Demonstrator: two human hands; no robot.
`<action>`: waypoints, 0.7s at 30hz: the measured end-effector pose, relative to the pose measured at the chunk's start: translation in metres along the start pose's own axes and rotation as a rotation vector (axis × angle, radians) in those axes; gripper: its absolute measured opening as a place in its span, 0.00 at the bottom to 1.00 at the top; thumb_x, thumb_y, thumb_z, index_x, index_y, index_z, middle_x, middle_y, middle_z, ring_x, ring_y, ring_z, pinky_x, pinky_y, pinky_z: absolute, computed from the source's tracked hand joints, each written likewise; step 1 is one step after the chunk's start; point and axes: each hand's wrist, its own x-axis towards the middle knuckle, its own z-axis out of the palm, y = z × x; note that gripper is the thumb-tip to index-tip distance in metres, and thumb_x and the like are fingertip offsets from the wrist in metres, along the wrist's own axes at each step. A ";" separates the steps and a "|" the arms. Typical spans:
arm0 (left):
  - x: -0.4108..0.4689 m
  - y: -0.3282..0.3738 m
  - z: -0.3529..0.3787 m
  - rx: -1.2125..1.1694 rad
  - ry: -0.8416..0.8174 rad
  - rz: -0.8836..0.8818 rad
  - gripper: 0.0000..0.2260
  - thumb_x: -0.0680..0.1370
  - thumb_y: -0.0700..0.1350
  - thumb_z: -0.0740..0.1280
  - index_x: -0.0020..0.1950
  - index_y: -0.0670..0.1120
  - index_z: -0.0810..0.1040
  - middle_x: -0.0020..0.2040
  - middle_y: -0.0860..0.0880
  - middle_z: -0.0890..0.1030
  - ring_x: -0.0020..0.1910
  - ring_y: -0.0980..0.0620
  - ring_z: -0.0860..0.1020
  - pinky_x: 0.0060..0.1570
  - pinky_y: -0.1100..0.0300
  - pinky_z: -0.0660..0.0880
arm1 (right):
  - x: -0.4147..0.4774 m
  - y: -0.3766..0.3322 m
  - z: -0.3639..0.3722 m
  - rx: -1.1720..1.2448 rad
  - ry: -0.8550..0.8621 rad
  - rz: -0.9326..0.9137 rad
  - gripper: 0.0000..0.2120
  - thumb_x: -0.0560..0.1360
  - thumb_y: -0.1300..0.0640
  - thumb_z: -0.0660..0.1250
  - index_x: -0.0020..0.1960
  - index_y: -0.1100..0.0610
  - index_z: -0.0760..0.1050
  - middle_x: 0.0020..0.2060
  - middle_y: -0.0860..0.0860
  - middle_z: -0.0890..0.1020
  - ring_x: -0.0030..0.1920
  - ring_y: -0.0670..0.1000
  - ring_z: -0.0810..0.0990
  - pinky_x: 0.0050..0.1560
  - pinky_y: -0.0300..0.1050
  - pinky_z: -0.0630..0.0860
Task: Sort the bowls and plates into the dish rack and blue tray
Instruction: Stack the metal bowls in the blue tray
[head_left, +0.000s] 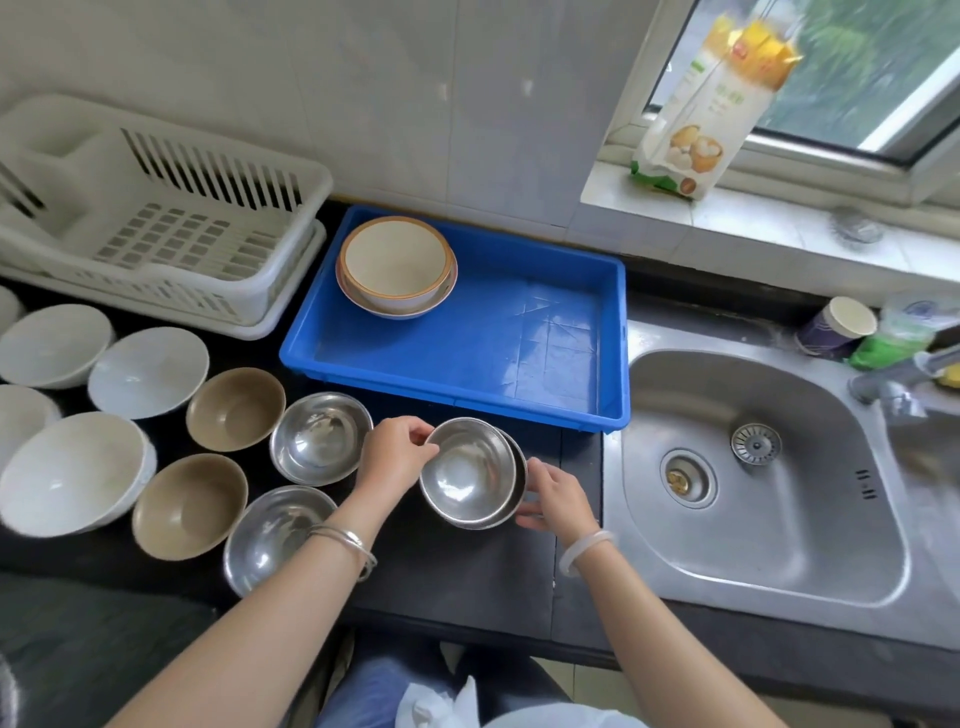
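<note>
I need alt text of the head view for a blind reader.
The left hand and right hand hold two nested steel bowls before a blue tray containing stacked cream bowls. More bowls stand left, by a white dish rack.

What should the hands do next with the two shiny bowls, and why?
Probably lift the nested steel bowls and set them in the blue tray, on its bare floor right of the cream bowls. The left hand pinches the top bowl's rim and the right hand holds the other side, so the pair looks ready to carry, and the tray lies just behind.
</note>
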 end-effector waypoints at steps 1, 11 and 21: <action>0.001 0.000 0.002 0.010 -0.001 0.010 0.05 0.72 0.41 0.71 0.47 0.48 0.81 0.43 0.54 0.80 0.44 0.56 0.76 0.43 0.63 0.69 | 0.000 0.000 0.000 -0.001 0.001 0.001 0.12 0.80 0.48 0.56 0.53 0.51 0.76 0.50 0.53 0.82 0.40 0.53 0.84 0.39 0.45 0.80; 0.007 -0.019 0.012 0.012 0.033 0.054 0.14 0.72 0.41 0.71 0.57 0.46 0.77 0.49 0.51 0.76 0.47 0.53 0.75 0.47 0.61 0.69 | 0.002 0.007 0.008 -0.040 0.048 0.006 0.12 0.78 0.53 0.62 0.57 0.54 0.77 0.47 0.53 0.81 0.39 0.51 0.83 0.40 0.44 0.82; 0.015 -0.027 0.006 -0.513 -0.291 -0.273 0.11 0.77 0.39 0.65 0.59 0.46 0.75 0.47 0.49 0.78 0.48 0.50 0.78 0.39 0.60 0.77 | 0.001 0.004 0.019 -0.030 0.080 -0.026 0.11 0.79 0.57 0.60 0.44 0.58 0.80 0.37 0.55 0.77 0.39 0.52 0.79 0.40 0.45 0.82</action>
